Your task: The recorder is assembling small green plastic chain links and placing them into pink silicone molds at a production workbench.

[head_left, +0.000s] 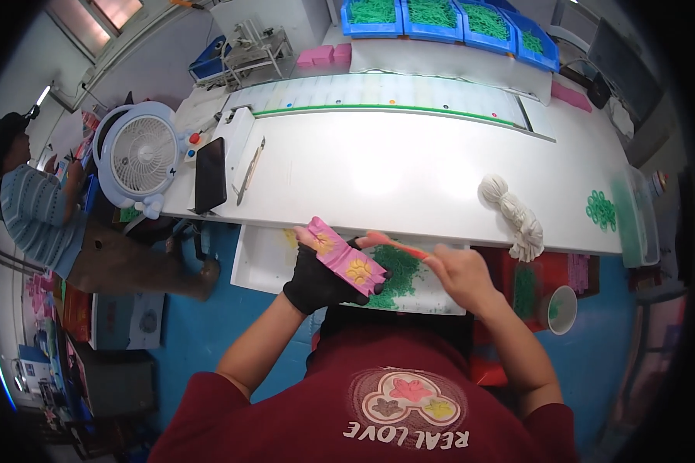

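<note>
White worktop (324, 162), with a shallow white tray (249, 266) below its near edge, scattered with green bits (398, 292). Black-gloved left hand (315, 272) curls around the pink piece (344, 258), tilted above the tray, yellow flower patterns facing up. Right hand (463, 275) bare, fingers closed on a slim orange tool (411, 250); its far end lies near the piece, contact too small to tell. Judgement: grip the piece by its edges, leave the patterns uncovered, brace the left wrist, move the tool in short, light strokes, and stay over the tray.
</note>
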The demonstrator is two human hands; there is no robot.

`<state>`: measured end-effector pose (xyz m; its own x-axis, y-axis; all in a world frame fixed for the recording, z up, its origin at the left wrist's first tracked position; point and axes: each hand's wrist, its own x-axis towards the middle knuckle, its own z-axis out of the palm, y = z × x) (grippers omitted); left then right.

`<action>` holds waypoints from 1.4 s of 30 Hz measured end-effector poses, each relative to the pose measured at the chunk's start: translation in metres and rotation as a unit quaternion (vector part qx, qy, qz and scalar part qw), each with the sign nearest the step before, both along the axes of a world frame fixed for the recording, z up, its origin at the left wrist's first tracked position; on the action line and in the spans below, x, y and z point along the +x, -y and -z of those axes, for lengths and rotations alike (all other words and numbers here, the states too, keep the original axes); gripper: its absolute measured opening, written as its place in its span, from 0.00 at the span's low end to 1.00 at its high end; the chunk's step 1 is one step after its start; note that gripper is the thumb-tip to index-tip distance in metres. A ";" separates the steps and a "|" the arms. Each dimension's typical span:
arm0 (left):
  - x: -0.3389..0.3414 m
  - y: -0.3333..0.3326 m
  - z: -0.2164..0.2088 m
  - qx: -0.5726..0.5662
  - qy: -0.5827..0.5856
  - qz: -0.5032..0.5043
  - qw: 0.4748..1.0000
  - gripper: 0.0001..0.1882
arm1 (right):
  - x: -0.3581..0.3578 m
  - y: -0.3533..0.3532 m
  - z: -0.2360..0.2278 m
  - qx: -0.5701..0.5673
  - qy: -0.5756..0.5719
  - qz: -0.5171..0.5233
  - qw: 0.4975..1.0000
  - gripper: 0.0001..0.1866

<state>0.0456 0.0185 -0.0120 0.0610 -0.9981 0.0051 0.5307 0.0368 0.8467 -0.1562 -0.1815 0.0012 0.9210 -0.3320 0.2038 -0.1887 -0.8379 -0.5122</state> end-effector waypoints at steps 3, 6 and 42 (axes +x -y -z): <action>0.003 0.006 0.003 0.052 0.437 -0.008 0.898 0.64 | 0.014 0.019 -0.022 -0.012 -0.002 -0.102 0.995 0.20; -0.005 0.013 -0.021 0.192 0.022 0.013 0.981 0.65 | 0.036 0.018 -0.022 -0.060 -0.074 -0.206 0.974 0.21; -0.020 -0.064 0.085 0.011 -0.035 -0.194 0.980 0.27 | 0.024 -0.002 0.039 -0.055 -0.139 -0.170 0.974 0.15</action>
